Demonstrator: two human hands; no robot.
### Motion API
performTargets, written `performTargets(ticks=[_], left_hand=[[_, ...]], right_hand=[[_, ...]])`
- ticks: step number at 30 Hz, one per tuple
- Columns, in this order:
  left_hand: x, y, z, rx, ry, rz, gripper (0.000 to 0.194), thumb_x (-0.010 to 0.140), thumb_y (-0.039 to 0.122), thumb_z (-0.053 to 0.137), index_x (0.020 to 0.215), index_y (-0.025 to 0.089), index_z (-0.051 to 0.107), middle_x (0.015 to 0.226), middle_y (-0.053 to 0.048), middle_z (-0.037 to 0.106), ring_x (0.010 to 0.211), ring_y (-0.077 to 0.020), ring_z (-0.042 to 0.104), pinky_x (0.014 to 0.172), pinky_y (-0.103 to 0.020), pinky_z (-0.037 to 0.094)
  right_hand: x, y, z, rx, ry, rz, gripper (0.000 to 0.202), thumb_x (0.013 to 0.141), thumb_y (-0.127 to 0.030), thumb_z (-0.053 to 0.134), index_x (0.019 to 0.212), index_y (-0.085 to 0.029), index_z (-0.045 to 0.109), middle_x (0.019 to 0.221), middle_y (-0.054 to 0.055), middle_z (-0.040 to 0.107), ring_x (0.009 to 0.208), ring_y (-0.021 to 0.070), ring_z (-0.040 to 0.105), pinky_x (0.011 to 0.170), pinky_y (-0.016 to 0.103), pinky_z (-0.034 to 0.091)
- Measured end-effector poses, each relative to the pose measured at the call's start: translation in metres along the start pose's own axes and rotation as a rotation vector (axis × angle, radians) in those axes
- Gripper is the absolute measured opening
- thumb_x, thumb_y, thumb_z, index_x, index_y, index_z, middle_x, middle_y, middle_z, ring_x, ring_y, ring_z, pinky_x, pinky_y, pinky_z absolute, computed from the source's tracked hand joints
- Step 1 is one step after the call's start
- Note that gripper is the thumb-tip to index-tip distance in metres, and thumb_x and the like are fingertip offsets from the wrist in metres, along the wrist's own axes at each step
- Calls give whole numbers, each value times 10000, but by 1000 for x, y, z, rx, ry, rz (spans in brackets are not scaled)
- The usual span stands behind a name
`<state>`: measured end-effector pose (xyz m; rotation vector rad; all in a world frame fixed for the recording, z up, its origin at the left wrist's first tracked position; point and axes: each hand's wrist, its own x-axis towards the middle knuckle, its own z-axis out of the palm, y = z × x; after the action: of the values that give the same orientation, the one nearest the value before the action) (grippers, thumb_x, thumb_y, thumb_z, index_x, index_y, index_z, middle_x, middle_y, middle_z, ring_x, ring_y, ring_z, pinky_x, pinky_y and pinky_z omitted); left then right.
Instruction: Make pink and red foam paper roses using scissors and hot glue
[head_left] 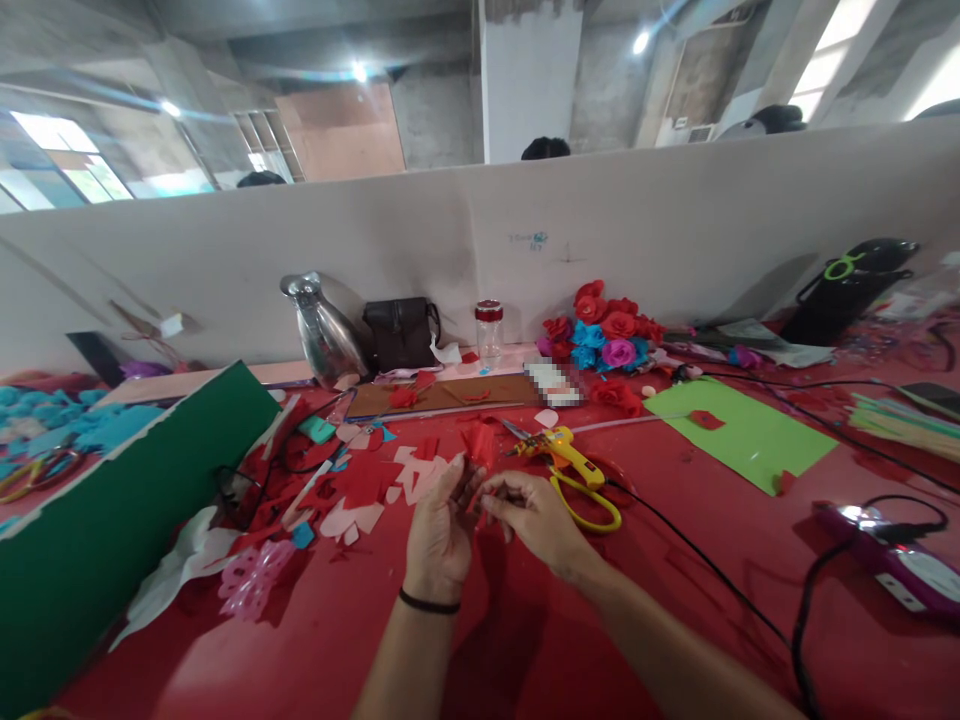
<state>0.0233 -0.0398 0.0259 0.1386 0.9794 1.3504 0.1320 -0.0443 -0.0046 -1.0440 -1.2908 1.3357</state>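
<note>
Above the red table, my left hand (441, 535), with a dark band at the wrist, is turned palm inward with its fingers curled around a thin red paper piece (480, 443). Opposite it, my right hand (536, 515) pinches at the same paper, its fingertips close to the left fingers. Much of the paper is hidden by the fingers. Just beyond my right hand lie a yellow glue gun (574, 458) and yellow-handled scissors (600, 522). Red and pink paper scraps (367, 480) are scattered left of my hands.
A green board (150, 530) stands at left. Behind are a steel jug (322, 330), black bag (403, 333), glass jar (489, 335) and paper flowers (607, 335). At right are a light green sheet (742, 430), a purple power strip (900, 565) and cables.
</note>
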Motion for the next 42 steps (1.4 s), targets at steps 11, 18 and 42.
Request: performTargets(ticks=[11, 18, 42], left_hand=[[0, -5, -6, 18, -41, 57, 67, 695, 135, 638, 747, 156, 601, 680, -4, 652, 596, -101, 617, 522, -188, 447], [-4, -6, -7, -13, -42, 72, 96, 769, 155, 532, 709, 159, 607, 704, -31, 674, 709, -136, 656, 615, -225, 493], [12, -6, -25, 156, -187, 178, 264, 485, 247, 826, 658, 147, 653, 670, 13, 646, 602, -81, 571, 578, -190, 455]], right_hand=[[-1, 1, 0, -7, -3, 3, 74, 681, -242, 601, 683, -181, 642, 538, -34, 582, 407, 78, 443, 409, 194, 350], [-1, 0, 0, 10, 10, 12, 75, 676, -241, 594, 689, -180, 636, 483, -55, 540, 384, 75, 426, 410, 200, 335], [-1, 2, -3, -131, -87, 5, 94, 700, -230, 576, 700, -177, 653, 538, -29, 559, 498, 102, 452, 513, 229, 333]])
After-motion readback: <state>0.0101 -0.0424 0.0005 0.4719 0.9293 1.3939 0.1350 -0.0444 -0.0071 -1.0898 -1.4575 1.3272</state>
